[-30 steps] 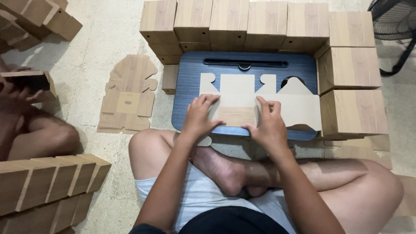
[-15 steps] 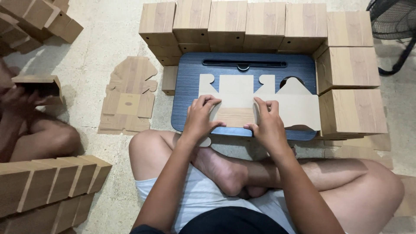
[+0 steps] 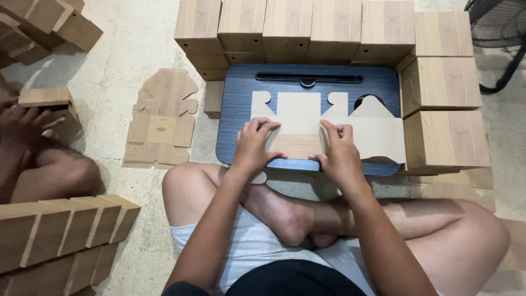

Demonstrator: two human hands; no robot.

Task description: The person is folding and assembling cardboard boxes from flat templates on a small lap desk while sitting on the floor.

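So the person is sitting cross-legged with a flat cardboard box blank (image 3: 329,118) spread on a dark blue lap tray (image 3: 241,109). Both hands are pressed down on the near part of the blank. The left hand (image 3: 253,147) has its fingers (image 3: 262,125) curled over the left edge of a wood-print panel, thumb pointing toward the middle; the right hand (image 3: 338,154) mirrors it on the panel's right edge, fingers (image 3: 335,131) bent and pinching the card. The wood-print panel sits right between the two sets of fingertips, touching both. Beyond the fingers the plain brown flaps of the blank fan out toward the far side of the tray and off to the right. Finished wood-print boxes (image 3: 334,27) are stacked just past the tray, and another flat blank (image 3: 161,118) lies on the floor left of the left hand. A second person's hands (image 3: 22,123) hold a box at far left.
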